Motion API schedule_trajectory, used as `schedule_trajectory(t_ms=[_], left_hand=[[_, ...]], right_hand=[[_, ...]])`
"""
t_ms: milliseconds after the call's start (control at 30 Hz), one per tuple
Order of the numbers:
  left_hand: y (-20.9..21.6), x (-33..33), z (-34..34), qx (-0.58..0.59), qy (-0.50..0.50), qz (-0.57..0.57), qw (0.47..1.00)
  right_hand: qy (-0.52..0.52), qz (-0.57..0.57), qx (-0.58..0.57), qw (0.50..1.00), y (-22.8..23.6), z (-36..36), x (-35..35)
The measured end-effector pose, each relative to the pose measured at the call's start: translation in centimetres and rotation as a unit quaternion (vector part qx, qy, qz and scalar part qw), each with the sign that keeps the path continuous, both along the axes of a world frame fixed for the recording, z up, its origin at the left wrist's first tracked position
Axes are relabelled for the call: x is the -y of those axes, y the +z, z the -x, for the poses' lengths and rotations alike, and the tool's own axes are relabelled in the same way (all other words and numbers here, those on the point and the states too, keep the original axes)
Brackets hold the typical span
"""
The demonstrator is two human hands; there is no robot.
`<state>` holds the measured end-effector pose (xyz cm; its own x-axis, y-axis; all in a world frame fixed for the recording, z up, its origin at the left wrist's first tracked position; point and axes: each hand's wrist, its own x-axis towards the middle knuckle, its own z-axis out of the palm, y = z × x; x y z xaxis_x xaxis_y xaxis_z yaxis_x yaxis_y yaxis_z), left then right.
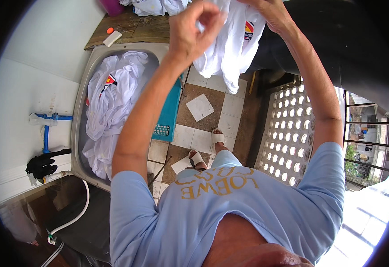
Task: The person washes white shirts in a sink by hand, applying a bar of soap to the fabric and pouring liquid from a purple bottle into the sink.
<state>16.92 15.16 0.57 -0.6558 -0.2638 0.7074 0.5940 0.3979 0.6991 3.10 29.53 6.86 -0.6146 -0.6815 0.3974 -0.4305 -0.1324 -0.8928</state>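
Note:
Both my arms are raised, holding up a white shirt [230, 49] with a small coloured emblem. My left hand [194, 29] pinches the cloth at its upper left edge. At the top of the picture my right hand [268, 11] grips the same shirt higher up. The shirt hangs down between my hands, over the tiled floor. Below and to the left, a metal sink [79, 102] is full of more white garments [110, 102], one showing the same emblem.
A teal plastic basket [170, 111] stands beside the sink. A wooden board [136, 29] holds a white soap bar [112, 38] and more white cloth. Blue pipes [46, 129] run along the left wall. A perforated block wall [290, 129] stands on the right. My sandalled feet [208, 147] rest on checked tiles.

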Motion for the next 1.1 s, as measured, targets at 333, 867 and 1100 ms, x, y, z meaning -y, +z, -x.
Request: schedule_trajectory(t_ms=[333, 867, 1100], left_hand=[[-12.4, 0.0, -1.8, 0.136, 0.093, 0.014, 0.986], [-12.3, 6.4, -3.2, 0.270, -0.116, -0.202, 0.934], [-12.2, -4.9, -3.4, 0.188, 0.005, 0.101, 0.977]], right_hand=[[0.040, -0.019, 0.038, 0.998, 1.5, -0.7, 1.7], [0.024, -0.075, 0.137, 0.988, -4.4, 6.3, 1.7], [-0.013, 0.070, 0.160, 0.984, -8.1, 9.0, 0.8]])
